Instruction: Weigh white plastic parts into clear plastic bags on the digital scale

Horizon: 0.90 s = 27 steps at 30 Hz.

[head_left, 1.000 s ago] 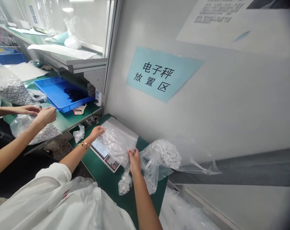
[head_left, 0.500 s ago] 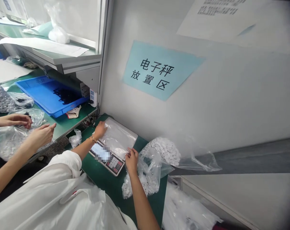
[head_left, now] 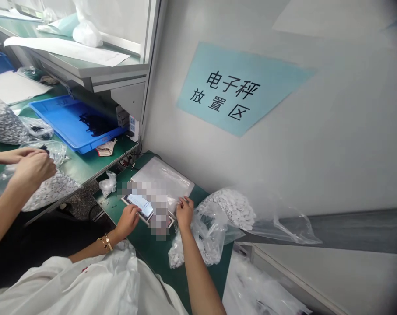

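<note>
A digital scale with a lit display and keypad stands on the green tabletop, partly blurred out. Flat across its weighing plate lies a clear plastic bag. My left hand is at the scale's front edge by the display, fingers loosely bent and no object visible in them. At the bag's near right corner, my right hand has its fingers pinched on the plastic. Right beside that wrist sits an open clear bag of small white parts. Another bag of white pieces rests behind it against the wall.
On the left, a co-worker's hands work over a bag of small parts. A blue tray holding black pieces is on that bench. A small knotted bag lies left of the scale. Plastic bags are piled low at the right.
My left hand has left the far left part of the bag and come back to the scale's front edge. My right hand stays at the bag's corner. The co-worker's hands have come together.
</note>
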Tool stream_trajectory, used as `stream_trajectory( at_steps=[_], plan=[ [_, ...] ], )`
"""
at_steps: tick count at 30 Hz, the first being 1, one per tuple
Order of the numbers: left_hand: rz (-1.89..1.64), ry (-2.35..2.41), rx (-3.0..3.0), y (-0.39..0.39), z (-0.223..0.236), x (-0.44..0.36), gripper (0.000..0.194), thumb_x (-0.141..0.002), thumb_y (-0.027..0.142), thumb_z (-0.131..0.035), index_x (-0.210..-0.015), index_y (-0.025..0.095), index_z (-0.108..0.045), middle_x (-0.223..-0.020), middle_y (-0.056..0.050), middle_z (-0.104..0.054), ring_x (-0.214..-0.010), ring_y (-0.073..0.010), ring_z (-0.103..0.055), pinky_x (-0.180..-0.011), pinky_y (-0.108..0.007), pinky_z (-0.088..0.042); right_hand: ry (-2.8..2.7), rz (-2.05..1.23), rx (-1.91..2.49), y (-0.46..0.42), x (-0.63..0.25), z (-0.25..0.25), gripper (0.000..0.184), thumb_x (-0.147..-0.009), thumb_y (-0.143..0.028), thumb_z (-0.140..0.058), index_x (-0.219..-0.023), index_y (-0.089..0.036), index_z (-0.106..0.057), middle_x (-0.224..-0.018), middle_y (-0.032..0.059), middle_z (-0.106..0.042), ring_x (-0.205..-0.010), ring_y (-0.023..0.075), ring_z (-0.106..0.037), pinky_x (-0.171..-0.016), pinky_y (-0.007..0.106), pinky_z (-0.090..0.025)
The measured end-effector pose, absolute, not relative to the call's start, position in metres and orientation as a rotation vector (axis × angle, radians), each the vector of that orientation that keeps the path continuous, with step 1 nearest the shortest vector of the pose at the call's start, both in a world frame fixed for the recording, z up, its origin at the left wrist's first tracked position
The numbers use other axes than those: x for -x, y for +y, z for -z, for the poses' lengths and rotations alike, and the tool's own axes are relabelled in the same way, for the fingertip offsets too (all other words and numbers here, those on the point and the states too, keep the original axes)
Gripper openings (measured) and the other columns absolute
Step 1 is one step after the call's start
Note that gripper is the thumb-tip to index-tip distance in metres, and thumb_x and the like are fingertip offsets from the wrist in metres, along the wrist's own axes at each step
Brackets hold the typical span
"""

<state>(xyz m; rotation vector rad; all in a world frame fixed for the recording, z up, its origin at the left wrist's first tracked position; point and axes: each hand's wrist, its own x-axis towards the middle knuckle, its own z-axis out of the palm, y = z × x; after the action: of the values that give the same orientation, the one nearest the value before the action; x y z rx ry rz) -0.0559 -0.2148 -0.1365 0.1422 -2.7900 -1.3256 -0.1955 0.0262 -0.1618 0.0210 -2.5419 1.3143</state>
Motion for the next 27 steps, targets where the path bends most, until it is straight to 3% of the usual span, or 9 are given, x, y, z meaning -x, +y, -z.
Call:
stream_trajectory(
  at_steps=[6, 10, 18, 23, 27],
  plan=[
    [1.416, -2.83, 0.091, -0.218, 0.144, 0.031, 0.023, -0.086, 0.024, -0.04, -0.097, 0.03, -0.061, -0.106, -0.007, -0.06, -0.103, -0.0254, -0.054, -0.093, -0.041, -0.04, -2.577, -1.262, -0.044, 0.028, 0.189, 0.153, 0.039, -0.074, -0.021, -0.044, -0.104, -0.013, -0.067, -0.12, 0.0162, -0.049, -0.11, 0.0266, -0.051, -0.099, 0.044, -0.042],
    [1.427, -2.875, 0.167, -0.214, 0.141, 0.031, 0.024, -0.086, 0.023, -0.04, -0.094, 0.028, -0.061, -0.104, -0.007, -0.06, -0.099, -0.0247, -0.054, -0.091, -0.04, -0.04, -2.513, -1.227, -0.148, 0.028, 0.156, 0.138, 0.038, -0.08, -0.022, -0.042, -0.112, -0.017, -0.062, -0.122, 0.0141, -0.047, -0.119, 0.0256, -0.046, -0.101, 0.044, -0.04],
    [1.667, -2.809, 0.076, -0.192, 0.125, 0.03, 0.022, -0.081, 0.022, -0.05, -0.095, 0.03, -0.065, -0.111, -0.003, -0.061, -0.109, -0.0269, -0.052, -0.101, -0.042, -0.037, -2.574, -1.225, -0.289, 0.035, 0.026, 0.152, 0.032, -0.088, -0.019, -0.036, -0.103, -0.024, -0.065, -0.1, 0.0087, -0.054, -0.098, 0.0229, -0.055, -0.087, 0.041, -0.047],
    [1.664, -2.751, 0.128, -0.177, 0.095, 0.063, 0.03, -0.078, 0.017, -0.054, -0.103, 0.027, -0.064, -0.124, -0.005, -0.057, -0.124, -0.0298, -0.042, -0.112, -0.043, -0.027, -2.303, -0.922, 0.086, 0.075, 0.025, 0.115, 0.025, -0.086, -0.023, -0.043, -0.098, -0.019, -0.065, -0.094, 0.011, -0.053, -0.092, 0.0252, -0.052, -0.085, 0.041, -0.044],
    [1.651, -2.747, 0.355, -0.158, 0.085, 0.077, 0.026, -0.079, 0.017, -0.05, -0.098, 0.024, -0.066, -0.111, -0.009, -0.061, -0.111, -0.0277, -0.05, -0.105, -0.041, -0.033, -2.216, -0.848, 0.477, 0.126, 0.065, 0.078, 0.04, -0.078, -0.026, -0.047, -0.115, -0.013, -0.058, -0.083, 0.0083, -0.055, -0.08, 0.0246, -0.053, -0.078, 0.038, -0.043]
  ],
)
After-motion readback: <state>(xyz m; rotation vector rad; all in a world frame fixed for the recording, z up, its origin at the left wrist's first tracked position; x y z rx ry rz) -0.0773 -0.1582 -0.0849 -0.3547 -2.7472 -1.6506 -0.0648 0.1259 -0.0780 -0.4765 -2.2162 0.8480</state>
